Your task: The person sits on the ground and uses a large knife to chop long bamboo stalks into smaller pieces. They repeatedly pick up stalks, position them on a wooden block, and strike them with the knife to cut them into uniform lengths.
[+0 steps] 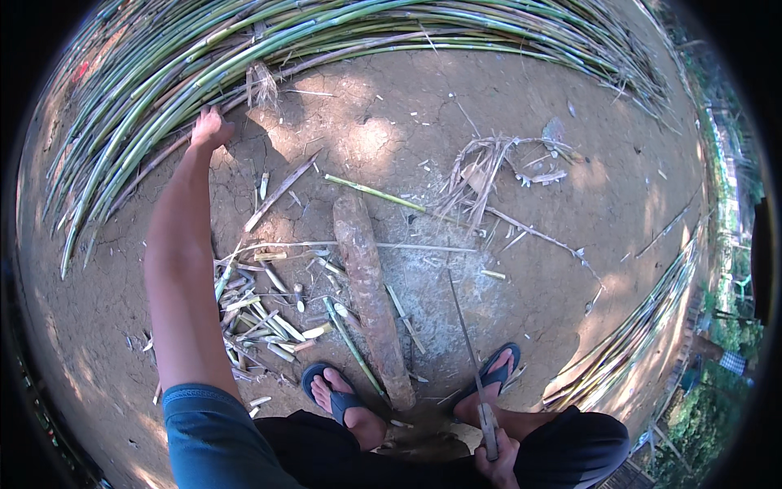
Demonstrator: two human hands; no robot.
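Observation:
My left arm stretches out to the far left, where my left hand [212,128] is at the near edge of a large heap of long green and brown cane stalks [326,41]. Its thumb stands apart from the fingers, over a brownish stalk at the heap's border; whether they touch it is hard to see. Low in the picture, beside my right knee, my right hand [498,463] is closed round the handle of a machete [470,342]. The long thin blade points away from me, over the ground between my feet and the pale patch.
A thick log [366,293] lies lengthwise before my sandalled feet. Short cut cane pieces [265,318] are scattered left of it. A cut green stalk [375,194] lies beyond its far end, near dry leaves [481,175]. A smaller stalk bundle [627,334] rests at the right.

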